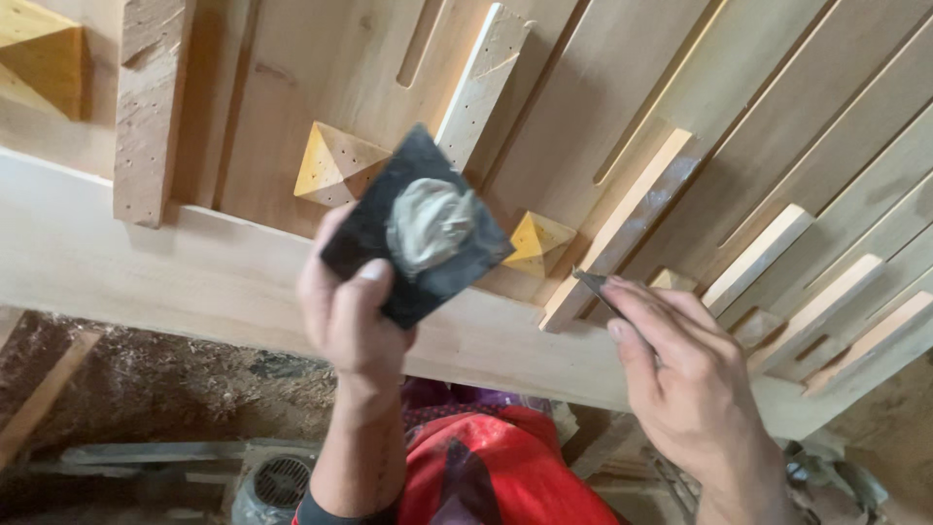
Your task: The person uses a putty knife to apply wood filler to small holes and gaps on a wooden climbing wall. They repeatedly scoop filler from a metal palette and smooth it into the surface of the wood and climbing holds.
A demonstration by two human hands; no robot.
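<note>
Left hand fingers grip a black plate heaped with grey putty; right hand fingers pinch a blade

At my twelve o'clock stand pale wooden slats and yellow pyramid blocks. At seven o'clock, sawdust-strewn ground and a grey fan housing.

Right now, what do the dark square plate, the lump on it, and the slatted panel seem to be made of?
Dark square plate in the left hand: thin and stiff, matte black, maybe metal or plastic; unclear.
Lump: grey-green, soft and smeared, probably putty or filler.
Slatted panel: pale bare wood with visible grain, unvarnished.
Thin tool in the right hand: dark narrow blade, likely metal.
</note>
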